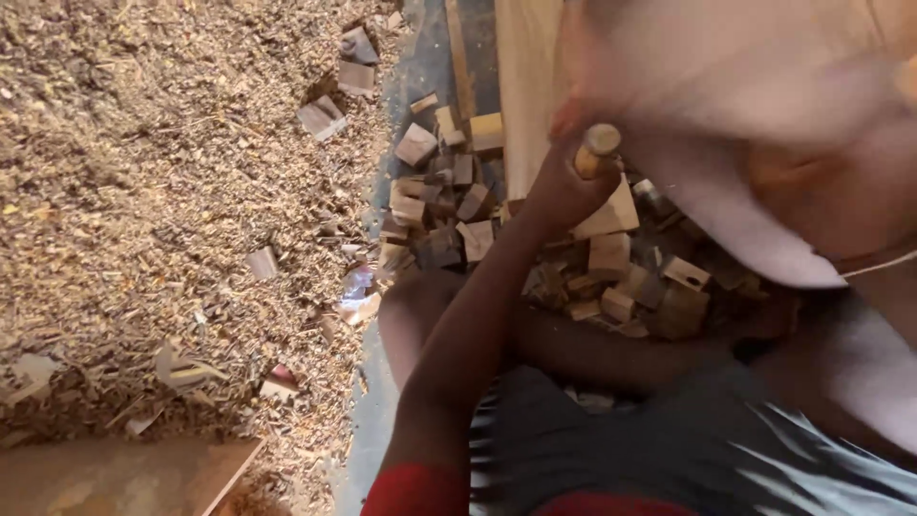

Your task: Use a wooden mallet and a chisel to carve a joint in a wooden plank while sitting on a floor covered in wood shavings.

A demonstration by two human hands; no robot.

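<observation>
My left hand [562, 191] reaches out from a red sleeve and is closed around a round wooden handle [599, 148], whose pale end sticks up above the fist. It hovers over a pile of small wooden offcut blocks [611, 253]. A large pale object [726, 105], badly blurred by motion, fills the upper right just beside the handle. My right hand is lost in that blur. A brownish patch [793, 172] may be part of it, but I cannot make out its fingers. My knee [411, 315] and dark striped shorts [611, 449] sit below the pile.
Wood shavings [162, 191] cover the ground on the left, with scattered blocks [323, 117] among them. More offcuts [430, 191] lie on a bluish strip of floor. A pale plank [525, 86] stands at the top centre, and a flat board [115, 476] lies at the bottom left.
</observation>
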